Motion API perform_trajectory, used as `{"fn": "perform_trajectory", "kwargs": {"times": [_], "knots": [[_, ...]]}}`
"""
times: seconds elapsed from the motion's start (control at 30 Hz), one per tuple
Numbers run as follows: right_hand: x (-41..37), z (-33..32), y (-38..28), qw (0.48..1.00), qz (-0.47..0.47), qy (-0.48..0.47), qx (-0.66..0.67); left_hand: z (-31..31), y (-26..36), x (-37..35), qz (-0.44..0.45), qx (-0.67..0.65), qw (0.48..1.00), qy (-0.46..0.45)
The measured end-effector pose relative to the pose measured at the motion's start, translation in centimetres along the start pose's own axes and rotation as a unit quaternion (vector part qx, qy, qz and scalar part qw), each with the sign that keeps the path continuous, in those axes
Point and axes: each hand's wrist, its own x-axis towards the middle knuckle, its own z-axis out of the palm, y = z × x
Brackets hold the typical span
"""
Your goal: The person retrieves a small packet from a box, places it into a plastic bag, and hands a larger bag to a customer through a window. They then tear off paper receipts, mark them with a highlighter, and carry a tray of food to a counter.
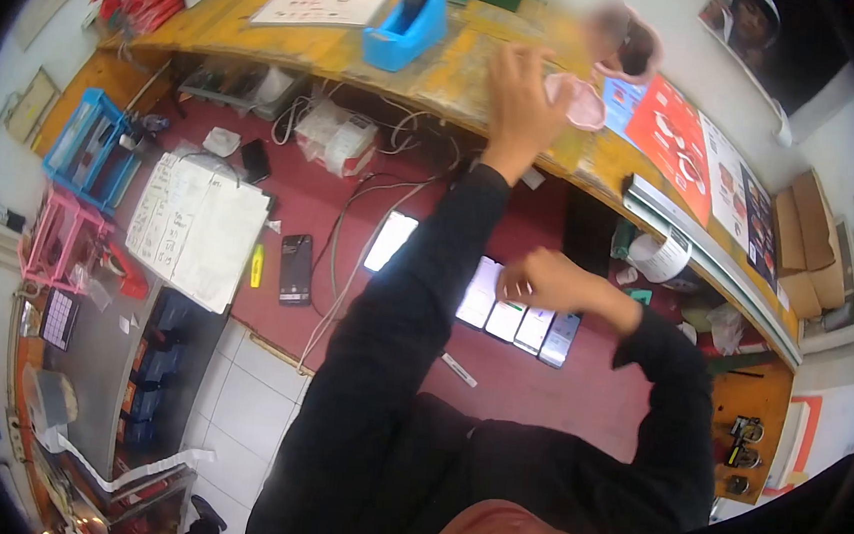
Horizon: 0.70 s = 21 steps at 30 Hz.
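My left hand is raised at the wooden counter's edge, fingers apart, beside a pink dish; nothing shows in its grasp. Lower down, my right hand hovers over or rests on a row of several lit phones, its fingers curled; what they hold, if anything, is too small to name. Behind the dish stands a second pink container with dark contents, a blurred shape at its left. Another lit phone lies left of the row on the red surface.
A blue tape dispenser stands on the counter. Loose cables cross the red surface near a dark phone, a yellow highlighter and a written sheet. A paper roll is at right. A person appears beyond the opening.
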Motion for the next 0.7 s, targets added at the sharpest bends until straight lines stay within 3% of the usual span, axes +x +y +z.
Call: {"fn": "perform_trajectory", "kwargs": {"times": [0.07, 0.1, 0.2, 0.23, 0.3, 0.37, 0.4, 0.43, 0.47, 0.5, 0.57, 0.63, 0.67, 0.7], "knots": [[8.4, 4.8, 9.8, 0.968, 0.096, 0.232, 0.000, -0.6, -0.3, -0.5, 0.072, -0.123, 0.989, 0.039], [12.0, 6.2, 13.7, 0.944, 0.136, 0.299, 0.001, -1.4, -0.2, -1.4, 0.091, -0.130, 0.987, 0.024], [19.3, 8.7, 22.5, 0.900, 0.253, 0.350, -0.066, -7.5, 0.2, -6.4, 0.118, -0.214, 0.968, -0.059], [20.8, 9.1, 24.3, 0.891, 0.280, 0.345, -0.091, -10.0, -0.3, -9.1, 0.112, -0.184, 0.974, -0.067], [22.9, 9.8, 27.8, 0.882, 0.309, 0.330, -0.135, -16.5, -1.9, -14.8, 0.041, -0.191, 0.973, -0.122], [24.7, 10.7, 31.5, 0.875, 0.314, 0.321, -0.181, -25.0, -4.4, -20.3, -0.094, -0.122, 0.969, -0.193], [25.6, 11.3, 33.5, 0.875, 0.301, 0.319, -0.205, -28.5, -5.8, -23.5, -0.180, -0.087, 0.967, -0.160], [26.2, 11.9, 35.5, 0.875, 0.282, 0.317, -0.233, -33.1, -7.1, -26.6, -0.331, -0.049, 0.925, -0.178], [26.7, 12.4, 37.3, 0.873, 0.268, 0.316, -0.257, -37.5, -9.1, -31.0, -0.458, -0.044, 0.877, -0.138], [26.9, 12.9, 38.6, 0.871, 0.248, 0.322, -0.276, -41.8, -9.9, -31.8, -0.374, 0.075, 0.915, -0.128], [24.9, 10.0, 34.8, 0.900, 0.268, 0.246, -0.240, -49.6, -10.9, -33.5, -0.459, 0.116, 0.874, -0.112], [24.6, 8.8, 31.9, 0.890, 0.300, 0.340, -0.046, -53.9, -11.4, -31.7, -0.472, 0.169, 0.859, -0.102], [23.8, 7.9, 29.8, 0.878, 0.271, 0.372, -0.136, -55.1, -12.1, -31.4, -0.478, 0.193, 0.851, -0.095], [23.3, 6.8, 28.2, 0.886, 0.307, 0.345, -0.041, -55.4, -12.6, -30.6, -0.476, 0.189, 0.855, -0.080]]}}
